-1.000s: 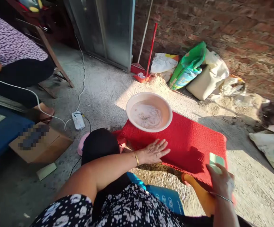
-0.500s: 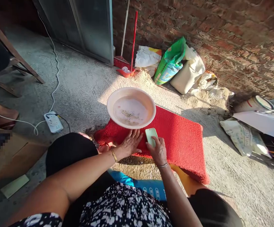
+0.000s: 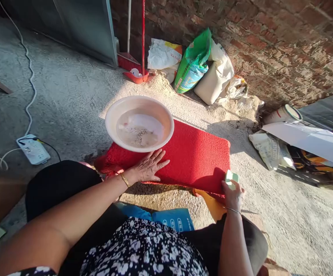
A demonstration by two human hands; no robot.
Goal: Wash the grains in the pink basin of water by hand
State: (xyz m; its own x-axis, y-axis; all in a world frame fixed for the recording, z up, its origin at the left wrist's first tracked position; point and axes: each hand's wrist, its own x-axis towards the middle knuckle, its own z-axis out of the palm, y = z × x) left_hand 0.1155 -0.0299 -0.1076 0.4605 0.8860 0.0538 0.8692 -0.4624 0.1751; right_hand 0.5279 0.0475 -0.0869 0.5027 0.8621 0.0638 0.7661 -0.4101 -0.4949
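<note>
My left hand (image 3: 149, 167) lies flat with spread fingers on the near edge of a red fleecy cloth (image 3: 196, 153), just below the basin's rim. The cloth covers a low bench-like support. My right hand (image 3: 234, 195) grips a pale green, rounded rectangular object (image 3: 232, 177) at the cloth's right end; its exact kind does not show. A pale pink basin (image 3: 111, 126) rests on the left part of the cloth, with water and dark bits inside.
A white power strip (image 3: 33, 148) with cords lies on the floor at left. A red dustpan (image 3: 137, 78), a green sack (image 3: 193, 63) and a white sack (image 3: 214, 78) stand by the brick wall. At right are a bucket (image 3: 282, 114) and a white board (image 3: 310, 136).
My right hand has carried the pale green object rightward, from the middle of the cloth to its right end. My left hand stays flat beside the basin. The view has shifted right.
</note>
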